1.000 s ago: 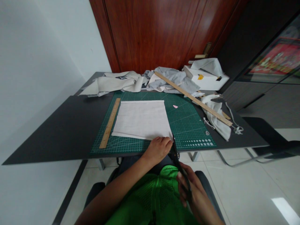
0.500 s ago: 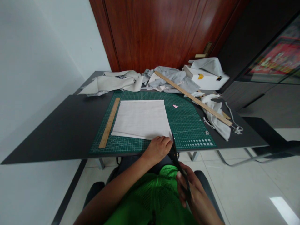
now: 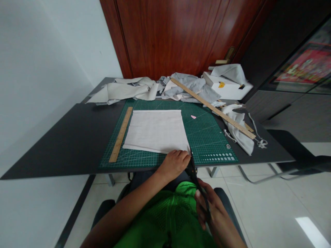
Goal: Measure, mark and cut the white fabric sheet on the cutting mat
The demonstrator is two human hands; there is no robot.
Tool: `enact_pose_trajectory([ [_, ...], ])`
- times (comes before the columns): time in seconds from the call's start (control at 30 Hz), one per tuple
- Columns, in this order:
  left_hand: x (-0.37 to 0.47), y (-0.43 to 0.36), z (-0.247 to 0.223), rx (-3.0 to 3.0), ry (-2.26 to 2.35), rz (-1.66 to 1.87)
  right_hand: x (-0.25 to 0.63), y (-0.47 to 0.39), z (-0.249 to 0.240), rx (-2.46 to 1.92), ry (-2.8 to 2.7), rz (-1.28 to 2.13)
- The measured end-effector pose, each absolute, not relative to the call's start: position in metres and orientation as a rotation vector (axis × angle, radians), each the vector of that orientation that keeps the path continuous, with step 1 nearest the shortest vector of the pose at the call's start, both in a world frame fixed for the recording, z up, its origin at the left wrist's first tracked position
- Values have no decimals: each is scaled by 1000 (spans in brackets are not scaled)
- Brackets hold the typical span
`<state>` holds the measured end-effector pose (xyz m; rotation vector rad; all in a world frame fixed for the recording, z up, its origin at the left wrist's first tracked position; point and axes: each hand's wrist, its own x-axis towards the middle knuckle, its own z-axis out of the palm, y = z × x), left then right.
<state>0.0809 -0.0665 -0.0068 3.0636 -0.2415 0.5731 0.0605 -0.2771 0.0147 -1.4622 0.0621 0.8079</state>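
A white cloth (image 3: 156,131) lies flat on the green cutting mat (image 3: 207,132), with folded strips along its far and near edges. My left hand (image 3: 176,163) is closed on the cloth's near right corner, fingers curled over it. Dark scissors (image 3: 192,168) are in my right hand (image 3: 210,203), which wraps round their handles below the table edge. The blades point away from me, and their tips reach the cloth's right edge beside my left fingers. How far the blades are apart I cannot tell.
A short wooden ruler (image 3: 121,136) lies left of the cloth. A long wooden ruler (image 3: 212,107) slants across grey fabric (image 3: 186,86) and a white drawstring bag (image 3: 240,127). Pale folded fabric (image 3: 131,90), a white box (image 3: 227,86) and a small pink piece (image 3: 193,117) are also on the table.
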Motion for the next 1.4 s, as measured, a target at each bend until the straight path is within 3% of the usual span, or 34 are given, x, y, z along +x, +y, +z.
enact_pose_trajectory([
  [1.4, 80, -68, -3, 3092, -205, 482, 67, -281, 17, -1335, 135, 859],
])
